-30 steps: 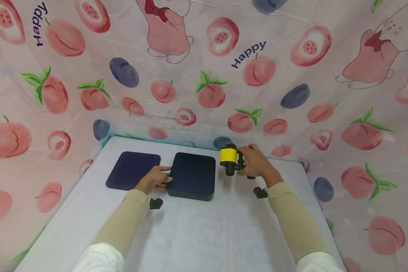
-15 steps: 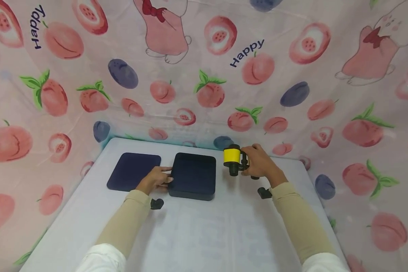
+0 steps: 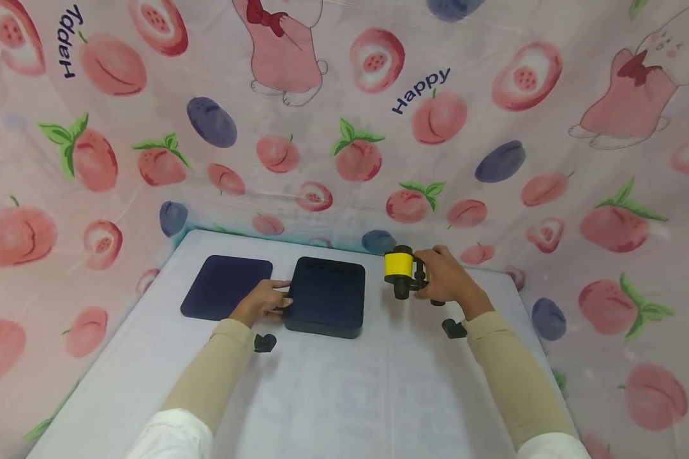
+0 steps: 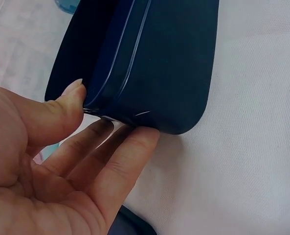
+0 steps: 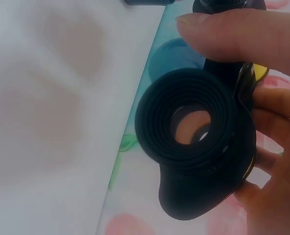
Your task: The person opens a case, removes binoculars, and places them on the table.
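Yellow and black, the binoculars [image 3: 399, 264] are held by the right hand [image 3: 443, 275] in the head view, to the right of the dark open box [image 3: 323, 329] and apart from it. A soft shadow on the white counter [image 3: 344, 389] suggests they are off the surface. The left hand [image 3: 263, 301] holds the left side of the box, and a dark flat panel [image 3: 225, 288] lies just beyond, to the left. Fruit-printed cloth [image 3: 310, 159] hangs behind everything.

From the left wrist, the box wall sits between the thumb, which bends over the rim, and the fingers, which press the outside face. That looks like a steadying pinch rather than a lift.

From the right wrist, one round lens tube [image 5: 184, 122] faces the camera. The thumb crosses the middle of the binoculars with the fingers around the far side, so the hand is closed on them; part of that grip is hidden.

The step in hand seems to be carrying the binoculars near the steadied box. A next move would call for a firm right grip, a level approach to whatever spot is chosen, and clearance above the box rim.
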The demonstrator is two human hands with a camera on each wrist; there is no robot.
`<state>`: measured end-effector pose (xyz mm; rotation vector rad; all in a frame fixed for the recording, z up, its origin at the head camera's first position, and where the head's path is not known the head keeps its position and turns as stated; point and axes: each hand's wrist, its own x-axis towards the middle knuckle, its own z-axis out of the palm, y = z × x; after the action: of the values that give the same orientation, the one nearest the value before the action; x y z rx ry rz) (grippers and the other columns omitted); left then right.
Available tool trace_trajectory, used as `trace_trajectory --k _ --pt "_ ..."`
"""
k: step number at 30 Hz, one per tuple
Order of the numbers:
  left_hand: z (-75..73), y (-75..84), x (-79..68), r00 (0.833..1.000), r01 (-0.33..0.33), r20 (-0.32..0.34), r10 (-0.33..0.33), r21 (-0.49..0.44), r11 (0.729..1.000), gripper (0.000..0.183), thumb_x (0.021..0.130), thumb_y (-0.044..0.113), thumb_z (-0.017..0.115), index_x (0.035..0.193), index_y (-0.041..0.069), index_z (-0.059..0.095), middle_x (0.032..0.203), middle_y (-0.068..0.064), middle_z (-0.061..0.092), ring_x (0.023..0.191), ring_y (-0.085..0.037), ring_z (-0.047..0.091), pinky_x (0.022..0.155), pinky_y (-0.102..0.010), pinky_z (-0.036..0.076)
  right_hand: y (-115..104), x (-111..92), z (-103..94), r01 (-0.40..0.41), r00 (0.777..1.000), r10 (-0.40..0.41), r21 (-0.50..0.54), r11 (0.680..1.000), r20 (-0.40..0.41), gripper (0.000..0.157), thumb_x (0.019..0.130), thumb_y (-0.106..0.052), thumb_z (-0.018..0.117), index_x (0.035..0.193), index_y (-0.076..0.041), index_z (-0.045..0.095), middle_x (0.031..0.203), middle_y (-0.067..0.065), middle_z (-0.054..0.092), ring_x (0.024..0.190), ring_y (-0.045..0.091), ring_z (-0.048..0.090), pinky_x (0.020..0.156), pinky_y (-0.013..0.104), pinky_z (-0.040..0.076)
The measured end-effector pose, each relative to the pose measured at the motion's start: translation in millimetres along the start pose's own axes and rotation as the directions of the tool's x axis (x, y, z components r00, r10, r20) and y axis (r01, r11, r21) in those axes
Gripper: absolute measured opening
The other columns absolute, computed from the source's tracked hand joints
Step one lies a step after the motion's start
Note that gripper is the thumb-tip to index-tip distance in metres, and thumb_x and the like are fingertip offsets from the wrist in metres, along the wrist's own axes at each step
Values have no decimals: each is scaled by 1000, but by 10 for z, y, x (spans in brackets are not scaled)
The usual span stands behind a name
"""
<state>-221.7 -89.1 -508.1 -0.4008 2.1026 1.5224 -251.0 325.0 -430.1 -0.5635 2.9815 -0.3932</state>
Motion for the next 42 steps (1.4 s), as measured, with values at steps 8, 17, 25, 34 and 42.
trace_trajectory --k 8,17,25,34,42 --pt "-30 -21 6 1000 -29 9 28 20 999 67 100 -1 65 161 12 40 160 -22 48 132 -40 63 98 -50 61 25 5 -22 -13 1000 13 10 1000 -9 92 71 -27 94 149 -2 52 142 16 64 139 40 39 112 64 46" --pt "-30 -4 -3 1000 -14 0 14 24 1000 67 100 -1 65 161 13 41 159 -21 49 131 -38 63 97 -49 61 30 -1 -41 -30 1000 30 8 1000 8 93 72 -27 94 151 -3 50 145 16 63 143 40 36 115 65 44" --pt "-24 -11 23 1000 -18 6 18 32 999 67 99 -1 66 161 13 41 159 -22 48 132 -39 62 98 -49 61 40 -8 -30 -38 999 38 0 999 9 92 73 -27 93 151 -3 50 145 17 62 144 41 36 115 66 43" --pt "-14 3 14 1000 0 3 0 24 1000 67 100 0 65 161 14 41 160 -20 47 133 -38 62 99 -49 60 59 -52 14 -57 998 57 20 998 38 93 74 -26 93 152 -2 49 147 16 61 143 40 36 115 65 44" --pt "-1 17 0 1000 -4 5 3 12 1000 67 100 -1 64 161 13 40 162 -22 45 136 -40 60 103 -52 58 75 -60 32 -49 998 48 21 999 30 92 74 -26 93 151 -2 50 146 17 62 143 40 36 115 65 44"
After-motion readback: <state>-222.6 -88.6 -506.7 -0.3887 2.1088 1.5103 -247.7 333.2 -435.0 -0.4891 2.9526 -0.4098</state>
